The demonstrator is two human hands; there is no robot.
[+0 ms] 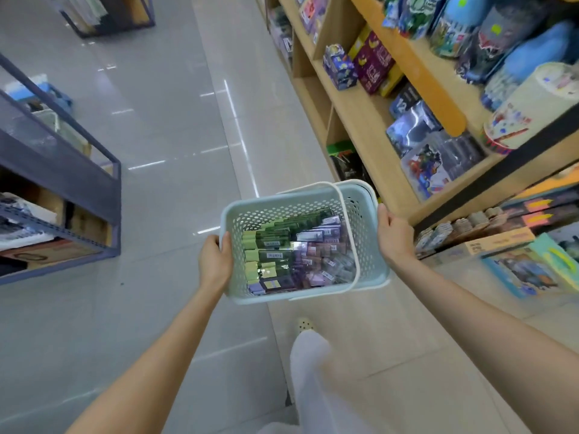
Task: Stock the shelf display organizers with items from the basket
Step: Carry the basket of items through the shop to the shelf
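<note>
A pale blue perforated basket (282,200) with white handles hangs in front of me over the aisle floor. Inside lie several flat packs (291,255), green ones on the left and purple ones on the right, with small white labels. My left hand (216,261) grips the basket's left rim, thumb hooked over the edge. My right hand (395,238) holds the right side, fingers curled behind the wall. No shelf display organizers can be made out in this view.
Wooden shelves (369,130) full of boxed toys and plush run along the right. A dark metal rack (65,170) with goods stands at the left. Glossy tiled floor (175,126) stretches ahead between them. My light-trousered leg and shoe (305,325) are below the basket.
</note>
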